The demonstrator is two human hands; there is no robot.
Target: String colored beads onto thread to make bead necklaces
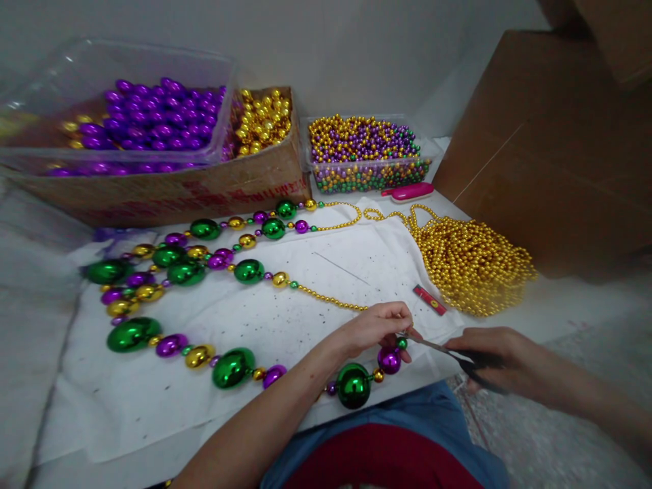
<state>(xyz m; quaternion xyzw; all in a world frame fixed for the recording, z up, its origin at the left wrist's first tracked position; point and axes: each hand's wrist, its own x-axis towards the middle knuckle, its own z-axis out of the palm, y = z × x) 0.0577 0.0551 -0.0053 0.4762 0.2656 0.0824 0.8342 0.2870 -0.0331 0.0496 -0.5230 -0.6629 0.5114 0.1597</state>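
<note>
Green, purple and gold, the bead necklace lies across the white cloth, one part pinched in the left hand, seemingly to steady it for the scissors gripped in the right hand.

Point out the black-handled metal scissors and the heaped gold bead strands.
Black-handled metal scissors (449,351): head view, near the pivot.
Heaped gold bead strands (473,265): head view, middle of the heap.

Rear wall: plain, pale grey, standing behind the bench. Bench: white top, partly covered by a dark-speckled white cloth. Floor, lower right: grey, mottled. Lighting: soft, subdued.
</note>
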